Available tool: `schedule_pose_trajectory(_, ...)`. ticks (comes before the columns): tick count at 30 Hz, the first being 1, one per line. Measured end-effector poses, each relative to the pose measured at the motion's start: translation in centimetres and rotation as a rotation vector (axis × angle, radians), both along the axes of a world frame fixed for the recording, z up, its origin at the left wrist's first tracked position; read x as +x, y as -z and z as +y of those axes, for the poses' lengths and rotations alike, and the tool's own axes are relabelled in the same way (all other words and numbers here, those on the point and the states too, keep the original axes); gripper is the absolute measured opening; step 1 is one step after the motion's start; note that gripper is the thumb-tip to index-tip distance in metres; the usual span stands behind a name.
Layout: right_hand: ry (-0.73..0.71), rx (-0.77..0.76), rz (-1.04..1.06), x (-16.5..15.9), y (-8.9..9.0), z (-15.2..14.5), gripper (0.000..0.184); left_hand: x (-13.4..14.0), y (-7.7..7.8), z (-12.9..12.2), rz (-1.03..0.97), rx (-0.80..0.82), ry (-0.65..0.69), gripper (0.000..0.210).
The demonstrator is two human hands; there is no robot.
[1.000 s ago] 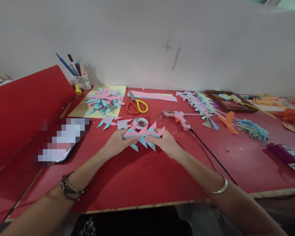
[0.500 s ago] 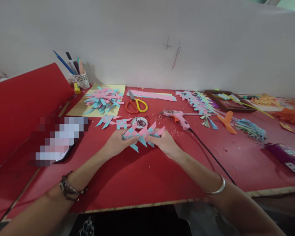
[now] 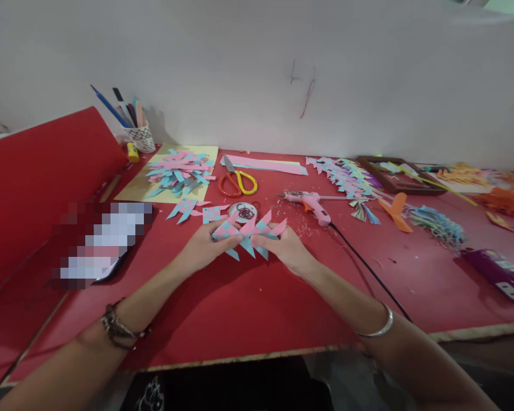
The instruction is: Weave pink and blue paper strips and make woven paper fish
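My left hand pinches a woven paper fish in pink and light blue, thumb on top. A second woven paper fish of the same colours is gripped by my right hand. Both are held side by side just above the red table, their edges meeting or overlapping; whether they are joined I cannot tell. Just behind them lies a small white dish with dark thread-like bits in it. Two more woven paper fish rest left of the dish.
Farther back are scissors, a pile of folded paper pieces and paper strips. A pink glue gun lies right, its black cord running to the table's front edge. A phone is at left, a purple box far right.
Both hands keep hold of the paper fish in nearly the same pose. The whole view has shifted very slightly; nothing else visibly moved.
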State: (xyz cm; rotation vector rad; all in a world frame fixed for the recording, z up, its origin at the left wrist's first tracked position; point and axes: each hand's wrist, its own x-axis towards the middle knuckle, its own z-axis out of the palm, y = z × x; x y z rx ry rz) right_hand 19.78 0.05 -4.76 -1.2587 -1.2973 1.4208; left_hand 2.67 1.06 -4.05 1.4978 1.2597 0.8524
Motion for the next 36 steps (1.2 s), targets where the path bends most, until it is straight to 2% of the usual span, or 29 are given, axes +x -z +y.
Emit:
schedule_pose_trajectory(9,0.000,-0.008,-0.010,-0.1,-0.1,0.0,0.017,-0.1,0.2,-0.1,0.013,0.009,0.024,0.032)
schedule_pose_trajectory(14,0.005,-0.005,-0.002,-0.1,0.1,0.0,0.019,0.0,0.1,0.0,0.036,0.045,-0.021,0.031)
schedule_pose_trajectory(16,0.009,-0.005,0.000,-0.1,0.0,0.0,0.019,-0.1,0.2,0.1,0.016,0.042,-0.031,0.037)
schedule_pose_trajectory(20,0.003,0.035,0.016,0.0,-0.1,0.2,0.020,-0.4,0.7,0.5,-0.119,0.072,-0.041,0.038)
schedule_pose_trajectory(24,0.013,0.066,0.095,0.5,0.5,0.7,0.018,-0.9,1.0,1.0,-0.352,0.054,-0.217,0.032)
schedule_pose_trajectory(26,0.022,0.067,0.159,0.7,0.8,1.1,0.019,-1.0,0.9,1.2,-0.415,0.034,-0.254,0.028)
schedule_pose_trajectory(29,0.052,0.056,0.223,0.9,1.0,1.3,0.024,-1.2,0.6,1.3,-0.397,0.069,-0.268,0.024)
schedule_pose_trajectory(33,0.063,0.038,0.231,0.8,0.8,1.2,0.027,-1.3,0.7,1.3,-0.308,0.110,-0.259,0.027)
schedule_pose_trajectory(36,0.052,0.027,0.241,0.8,0.6,1.1,0.026,-1.4,0.8,1.2,-0.313,0.121,-0.242,0.031)
